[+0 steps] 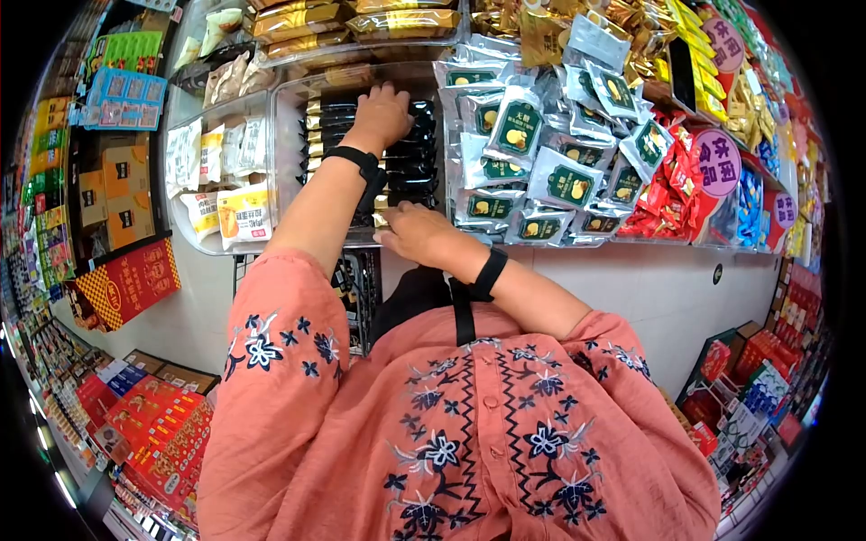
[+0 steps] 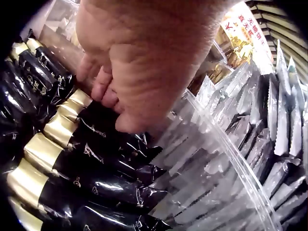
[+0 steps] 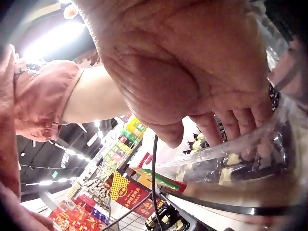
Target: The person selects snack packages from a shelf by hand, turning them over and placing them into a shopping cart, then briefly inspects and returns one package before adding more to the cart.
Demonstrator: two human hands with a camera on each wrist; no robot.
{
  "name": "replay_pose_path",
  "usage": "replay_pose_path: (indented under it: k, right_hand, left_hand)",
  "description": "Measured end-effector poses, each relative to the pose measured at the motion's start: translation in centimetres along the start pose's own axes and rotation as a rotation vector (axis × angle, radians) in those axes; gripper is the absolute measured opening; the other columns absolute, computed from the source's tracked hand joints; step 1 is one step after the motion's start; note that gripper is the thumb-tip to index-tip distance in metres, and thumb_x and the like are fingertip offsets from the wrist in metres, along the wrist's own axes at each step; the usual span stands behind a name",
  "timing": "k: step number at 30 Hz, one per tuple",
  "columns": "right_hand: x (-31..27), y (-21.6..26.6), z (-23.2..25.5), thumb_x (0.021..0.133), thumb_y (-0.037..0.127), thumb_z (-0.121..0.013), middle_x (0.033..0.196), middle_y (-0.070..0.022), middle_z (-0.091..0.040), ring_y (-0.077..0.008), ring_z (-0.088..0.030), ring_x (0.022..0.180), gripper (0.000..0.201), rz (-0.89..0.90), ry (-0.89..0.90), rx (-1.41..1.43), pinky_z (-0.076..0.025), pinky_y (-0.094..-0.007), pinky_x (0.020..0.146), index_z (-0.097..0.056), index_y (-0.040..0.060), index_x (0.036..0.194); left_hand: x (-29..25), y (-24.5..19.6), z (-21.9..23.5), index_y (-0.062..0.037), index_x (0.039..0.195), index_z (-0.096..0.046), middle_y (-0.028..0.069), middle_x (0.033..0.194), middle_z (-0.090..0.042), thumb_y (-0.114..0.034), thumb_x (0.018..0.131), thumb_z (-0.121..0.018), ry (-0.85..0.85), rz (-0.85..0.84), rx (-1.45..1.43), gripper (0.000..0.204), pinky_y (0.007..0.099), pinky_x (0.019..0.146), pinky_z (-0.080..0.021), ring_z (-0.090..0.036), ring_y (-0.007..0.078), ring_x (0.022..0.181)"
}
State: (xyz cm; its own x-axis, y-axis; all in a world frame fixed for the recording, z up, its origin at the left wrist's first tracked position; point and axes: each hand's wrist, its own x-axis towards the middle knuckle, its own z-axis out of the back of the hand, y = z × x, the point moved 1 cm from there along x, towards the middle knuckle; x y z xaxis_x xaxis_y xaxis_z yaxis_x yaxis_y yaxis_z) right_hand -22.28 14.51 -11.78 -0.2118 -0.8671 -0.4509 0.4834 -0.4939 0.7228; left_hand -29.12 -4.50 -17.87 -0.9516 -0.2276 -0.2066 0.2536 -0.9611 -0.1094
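My left hand (image 1: 383, 115) reaches to the far part of a clear bin (image 1: 281, 180), lying over a row of black packets with gold ends (image 1: 410, 176). The left wrist view shows its fingers (image 2: 100, 85) loosely bent down onto the packets (image 2: 101, 159), the thumb alongside; the fingertips are partly hidden. At the bin's near edge lies my right hand (image 1: 422, 236), over the front packets. Its fingers (image 3: 230, 127) extend past the clear front wall (image 3: 202, 175) in the right wrist view, with nothing seen gripped.
Silver packets with green labels (image 1: 532, 180) fill the bin to the right. White and yellow packets (image 1: 244, 212) stand in the left bin, gold-brown packets (image 1: 302, 27) in the one behind. Red packets (image 1: 672, 176) lie farther right. A shopping cart (image 1: 356, 293) is below the near edge.
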Motion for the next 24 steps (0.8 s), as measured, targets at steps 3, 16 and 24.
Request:
replay_pose_path:
  k: [3,16,24]
  right_hand:
    - [-0.03,-0.03,0.13,0.097,0.036,-0.057,0.12,-0.0285,-0.06,-0.0441,-0.059,0.114,0.048,-0.002,0.008,-0.002,-0.047,-0.0497,0.099,-0.061,-0.0048,0.123]
    - [0.1,-0.09,-0.06,0.097,0.037,-0.057,0.119,-0.029,-0.061,-0.0444,-0.06,0.112,0.05,0.004,0.039,-0.025,-0.048,-0.0493,0.098,-0.061,-0.0059,0.122]
    - [0.15,-0.02,-0.01,0.097,0.037,-0.057,0.121,-0.0293,-0.06,-0.0444,-0.059,0.114,0.05,0.0,0.058,-0.031,-0.047,-0.049,0.099,-0.06,-0.0057,0.123]
  left_hand:
    - [-0.02,0.04,-0.18,-0.0126,0.128,-0.06,0.0223,0.124,-0.058,-0.029,0.088,-0.067,-0.003,-0.013,-0.001,0.044,0.0487,0.097,-0.046,-0.054,0.0393,0.119]
    - [0.57,0.27,-0.47,-0.0094,0.131,-0.056,0.0224,0.123,-0.063,-0.048,0.1,-0.047,0.156,-0.012,-0.045,0.05,0.0511,0.098,-0.044,-0.057,0.0384,0.118]
    - [0.22,-0.04,-0.88,-0.0072,0.13,-0.056,0.021,0.125,-0.062,-0.049,0.101,-0.044,0.186,-0.017,-0.053,0.052,0.0503,0.101,-0.043,-0.056,0.0392,0.121]
